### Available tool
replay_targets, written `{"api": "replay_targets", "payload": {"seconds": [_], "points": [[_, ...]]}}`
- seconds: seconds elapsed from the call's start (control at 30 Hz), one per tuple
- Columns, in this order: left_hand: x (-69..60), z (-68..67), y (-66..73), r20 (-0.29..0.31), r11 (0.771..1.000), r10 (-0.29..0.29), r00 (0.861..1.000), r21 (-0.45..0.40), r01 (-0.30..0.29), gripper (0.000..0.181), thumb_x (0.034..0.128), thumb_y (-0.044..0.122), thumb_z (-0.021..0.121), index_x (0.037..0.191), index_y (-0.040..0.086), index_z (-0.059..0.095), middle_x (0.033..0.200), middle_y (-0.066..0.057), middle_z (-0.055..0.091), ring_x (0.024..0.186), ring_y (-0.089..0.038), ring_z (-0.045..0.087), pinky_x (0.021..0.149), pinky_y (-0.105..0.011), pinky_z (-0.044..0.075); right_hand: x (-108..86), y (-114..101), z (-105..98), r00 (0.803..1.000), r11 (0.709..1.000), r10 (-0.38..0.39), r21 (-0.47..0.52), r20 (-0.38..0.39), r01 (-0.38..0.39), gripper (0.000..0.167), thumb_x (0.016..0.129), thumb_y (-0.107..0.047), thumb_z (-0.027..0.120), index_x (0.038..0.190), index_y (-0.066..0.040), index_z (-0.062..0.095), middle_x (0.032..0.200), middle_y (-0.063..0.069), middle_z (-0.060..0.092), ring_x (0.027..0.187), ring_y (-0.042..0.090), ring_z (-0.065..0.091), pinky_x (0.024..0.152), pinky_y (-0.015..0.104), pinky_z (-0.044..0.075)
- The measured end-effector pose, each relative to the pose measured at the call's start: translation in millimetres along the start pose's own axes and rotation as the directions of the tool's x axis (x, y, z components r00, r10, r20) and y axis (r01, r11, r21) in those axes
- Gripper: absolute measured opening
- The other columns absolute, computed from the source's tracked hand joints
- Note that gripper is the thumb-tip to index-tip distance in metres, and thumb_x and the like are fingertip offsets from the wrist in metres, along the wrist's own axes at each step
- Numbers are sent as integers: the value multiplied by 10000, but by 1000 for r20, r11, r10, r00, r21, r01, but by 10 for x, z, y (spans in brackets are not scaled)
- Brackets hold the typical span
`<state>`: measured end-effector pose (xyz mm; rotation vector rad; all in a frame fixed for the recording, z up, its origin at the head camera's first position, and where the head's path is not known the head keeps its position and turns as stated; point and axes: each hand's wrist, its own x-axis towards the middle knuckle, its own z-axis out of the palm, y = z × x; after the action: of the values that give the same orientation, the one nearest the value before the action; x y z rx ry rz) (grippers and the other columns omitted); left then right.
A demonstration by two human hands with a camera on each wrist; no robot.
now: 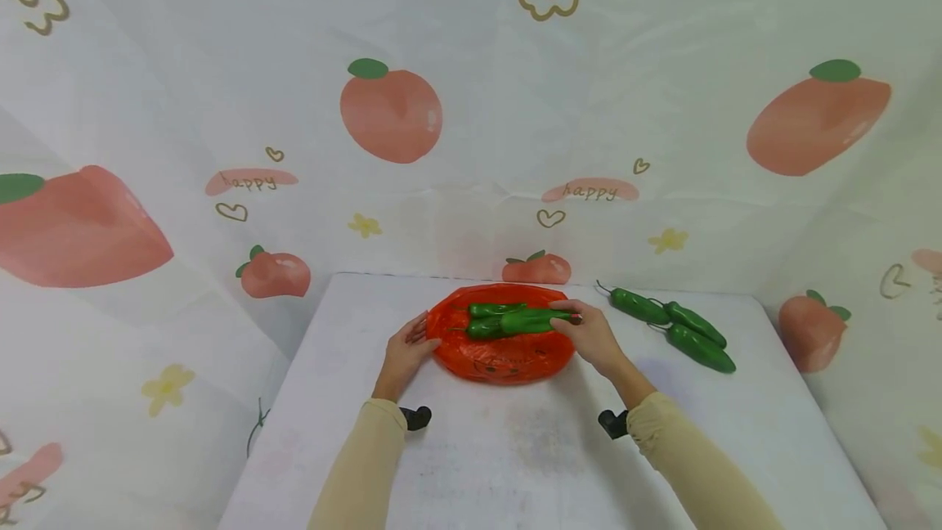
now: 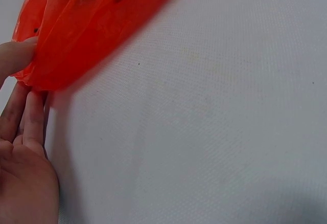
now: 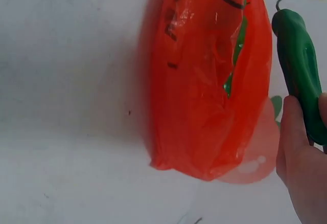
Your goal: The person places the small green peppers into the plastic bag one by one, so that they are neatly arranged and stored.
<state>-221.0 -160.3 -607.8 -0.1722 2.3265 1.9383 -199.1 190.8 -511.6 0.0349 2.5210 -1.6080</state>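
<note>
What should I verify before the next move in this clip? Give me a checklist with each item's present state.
1. Left hand holding the edge of the red bag: ok.
2. Bag mouth open: ok, two green peppers show inside it in the head view.
3. Right hand gripping the held pepper: ok, its stem end points away from the hand in the right wrist view.
4. Held pepper lined up over the opening: cannot tell; it overlaps the bag in the head view, but its height is unclear.
5. Held pepper released: not ok, it is in the right hand.
6. Three loose peppers bagged: not ok, they lie on the table.
</note>
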Motion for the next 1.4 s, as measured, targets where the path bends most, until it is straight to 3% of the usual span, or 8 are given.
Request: {"api": "replay_targets", "payload": {"seconds": [0.37, 0.7, 1.03, 1.4], "points": [[-29, -6, 46, 11, 1000, -23, 1000, 3, 23, 608, 933, 154, 743, 1495, 222, 519, 1505, -92, 558, 1392, -289, 535, 1180, -437, 446, 73, 4, 278, 999, 999, 32, 11, -10, -32, 382, 989, -142, 663, 1361, -70, 618, 1332, 142, 624, 1128, 284, 618, 956, 339, 597], [0, -39, 24, 15, 1000, -9, 1000, -23, 9, 612, 921, 121, 748, 1487, 196, 529, 1500, -112, 561, 1385, -303, 536, 1185, -459, 440, 75, -57, 578, 1000, 999, -3, -41, -17, 2, 320, 965, -130, 695, 1283, -113, 663, 1266, 101, 672, 1103, 261, 627, 946, 387, 606], [18, -10, -9, 10, 999, -23, 1000, -46, 23, 612, 915, 102, 746, 1479, 218, 539, 1485, -92, 572, 1377, -277, 545, 1182, -426, 451, 79, -81, 760, 999, 996, -45, -76, -7, 45, 277, 944, -82, 707, 1219, -62, 680, 1209, 126, 678, 1038, 255, 635, 875, 372, 611], [6, -9, -2, 7, 999, -25, 1000, -30, 25, 600, 924, 108, 735, 1475, 245, 541, 1489, -64, 572, 1376, -258, 545, 1191, -427, 444, 129, -108, 868, 1000, 992, -23, -126, 18, 25, 264, 957, -79, 685, 1215, -34, 656, 1254, 149, 670, 1098, 282, 626, 980, 460, 589]]}}
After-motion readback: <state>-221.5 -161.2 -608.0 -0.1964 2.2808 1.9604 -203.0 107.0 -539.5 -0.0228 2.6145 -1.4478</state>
